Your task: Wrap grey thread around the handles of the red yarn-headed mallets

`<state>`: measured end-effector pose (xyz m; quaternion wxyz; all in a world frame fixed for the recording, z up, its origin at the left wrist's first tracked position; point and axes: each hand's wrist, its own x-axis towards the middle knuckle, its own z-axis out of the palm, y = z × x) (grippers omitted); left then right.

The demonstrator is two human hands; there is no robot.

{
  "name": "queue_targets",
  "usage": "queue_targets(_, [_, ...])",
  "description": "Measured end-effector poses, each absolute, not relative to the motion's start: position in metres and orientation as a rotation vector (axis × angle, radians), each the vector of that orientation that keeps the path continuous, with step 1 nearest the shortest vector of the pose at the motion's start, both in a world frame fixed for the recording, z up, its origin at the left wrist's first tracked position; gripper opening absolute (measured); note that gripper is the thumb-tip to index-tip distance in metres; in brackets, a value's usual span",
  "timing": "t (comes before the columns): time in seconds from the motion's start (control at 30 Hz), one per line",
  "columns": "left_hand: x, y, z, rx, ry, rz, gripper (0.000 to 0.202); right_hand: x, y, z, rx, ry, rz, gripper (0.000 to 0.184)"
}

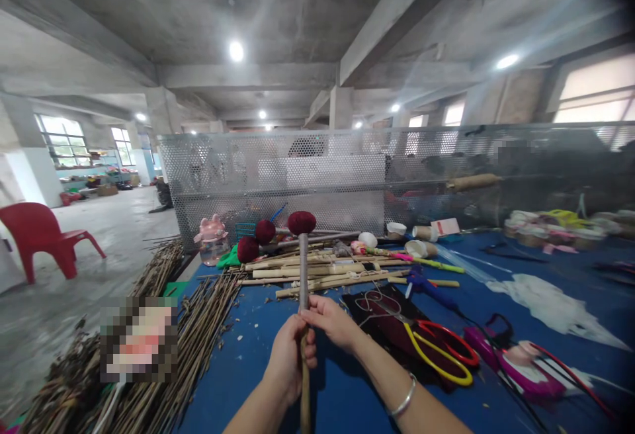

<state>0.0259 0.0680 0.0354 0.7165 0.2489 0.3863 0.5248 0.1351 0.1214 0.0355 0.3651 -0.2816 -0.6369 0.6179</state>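
Observation:
A stick [303, 275] with a dark red, fuzzy oval head [302, 222] stands upright before me. Its upper part looks grey, while the lower part is brownish and bare. My left hand [286, 354] is closed around the shaft below the grey part. Just above it, my right hand [331, 320] pinches the shaft with thumb and fingertips; whether a thin strip lies between them I cannot make out. Two similar dark red heads [248, 249] rest behind, to the left. Scissors [441, 354] with red and yellow handles lie on dark cloth right of my hands.
Bundled thin twigs [198, 328] line the left side of the blue table [233, 381]. Bamboo sticks [317, 270] lie across the middle. To the right are a purple iron-like tool [530, 374] with cords, a blue glue gun [431, 292] and a plastic bag [550, 305]. A perforated metal screen [337, 179] stands behind.

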Motion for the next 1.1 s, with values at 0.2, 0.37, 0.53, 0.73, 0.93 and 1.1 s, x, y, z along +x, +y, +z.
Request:
queue_targets(0.2, [0.026,0.066,0.043,0.55,0.844,1.234,0.019,0.134,0.116,0.041,-0.604,-1.483,1.731,0.024])
queue_targets(0.37, [0.023,0.066,0.042,0.62,0.818,1.295,0.022,0.133,0.12,0.037,-0.559,-1.415,1.721,0.019])
queue_targets(0.53, [0.022,0.065,0.041,0.707,0.768,1.325,0.026,0.131,0.119,0.039,-0.518,-1.439,1.674,0.024])
queue_targets(0.73, [0.02,0.067,0.043,0.771,0.796,1.379,0.03,0.133,0.118,0.048,-0.492,-1.585,1.626,0.03])
queue_targets(0.93, [0.019,0.069,0.036,0.913,0.751,1.377,0.029,0.136,0.117,0.05,-0.527,-1.635,1.555,0.029])
queue_targets(1.1, [0.029,0.07,0.03,1.29,1.165,1.657,0.024,0.138,0.123,0.049,-0.591,-1.613,1.407,0.026])
